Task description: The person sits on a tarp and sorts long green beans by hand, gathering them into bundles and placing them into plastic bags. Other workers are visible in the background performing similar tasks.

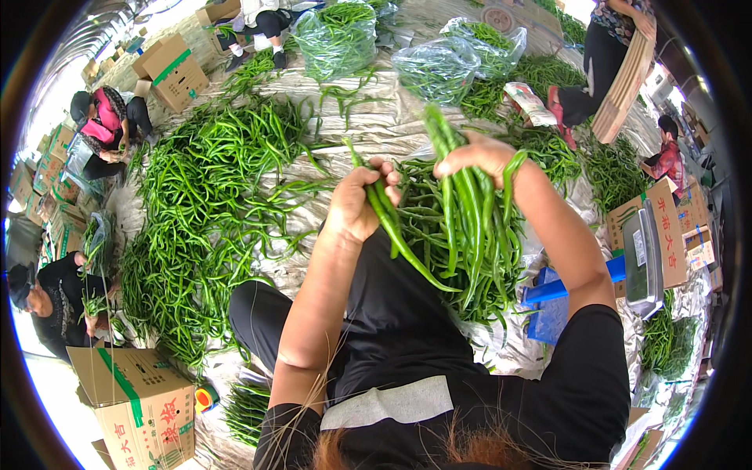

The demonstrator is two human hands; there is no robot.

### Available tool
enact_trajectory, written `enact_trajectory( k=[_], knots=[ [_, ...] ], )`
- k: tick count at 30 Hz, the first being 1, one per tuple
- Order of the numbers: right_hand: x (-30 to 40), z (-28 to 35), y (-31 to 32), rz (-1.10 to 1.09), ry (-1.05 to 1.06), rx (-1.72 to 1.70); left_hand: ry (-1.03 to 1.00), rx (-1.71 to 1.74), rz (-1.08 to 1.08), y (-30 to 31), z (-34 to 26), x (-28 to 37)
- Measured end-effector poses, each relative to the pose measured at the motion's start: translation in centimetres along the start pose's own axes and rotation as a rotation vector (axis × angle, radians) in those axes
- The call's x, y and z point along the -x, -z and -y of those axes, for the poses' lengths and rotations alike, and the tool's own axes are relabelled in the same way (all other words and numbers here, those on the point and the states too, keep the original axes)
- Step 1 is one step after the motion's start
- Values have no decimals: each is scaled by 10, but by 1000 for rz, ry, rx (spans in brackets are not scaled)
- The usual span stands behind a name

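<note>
My left hand (363, 198) is closed around a couple of long green chili peppers (405, 241), whose tips slant down to the right over my leg. A thick bunch of long green chili peppers (470, 205) is gripped in my right hand (479, 157), with the stem ends up and the tips hanging down. Below that bunch lies a heap of green chili peppers (420, 200), partly hidden by my right hand and the bunch. Left of my knee, a large loose pile of green chili peppers (205, 176) spreads over a pale ground sheet (376, 132).
Cardboard boxes (147, 405) stand front left and farther back. Clear bags of peppers (335, 44) sit ahead. A blue plastic item (546, 305) and a lidded container (643, 258) are at my right. Several people work around, one (617, 59) carrying flattened cardboard.
</note>
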State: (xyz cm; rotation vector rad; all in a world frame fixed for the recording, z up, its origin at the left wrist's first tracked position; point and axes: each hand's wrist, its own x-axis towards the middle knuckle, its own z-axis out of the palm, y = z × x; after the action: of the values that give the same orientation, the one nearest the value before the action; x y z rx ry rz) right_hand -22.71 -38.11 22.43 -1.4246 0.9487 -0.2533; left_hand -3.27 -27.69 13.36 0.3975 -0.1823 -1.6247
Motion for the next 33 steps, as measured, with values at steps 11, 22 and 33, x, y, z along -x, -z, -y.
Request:
enact_trajectory(
  k=[11, 22, 33],
  knots=[
    [-19, 10, -1, 97, -3, -205, -85, -768, 70, -52, 26, 23],
    [-10, -28, 38, 450, 314, -884, 95, -296, 100, -3, 1, 22],
    [-17, -62, 34, 611, 481, -885, 253, -570, 169, -29, 62, 5]
  ],
)
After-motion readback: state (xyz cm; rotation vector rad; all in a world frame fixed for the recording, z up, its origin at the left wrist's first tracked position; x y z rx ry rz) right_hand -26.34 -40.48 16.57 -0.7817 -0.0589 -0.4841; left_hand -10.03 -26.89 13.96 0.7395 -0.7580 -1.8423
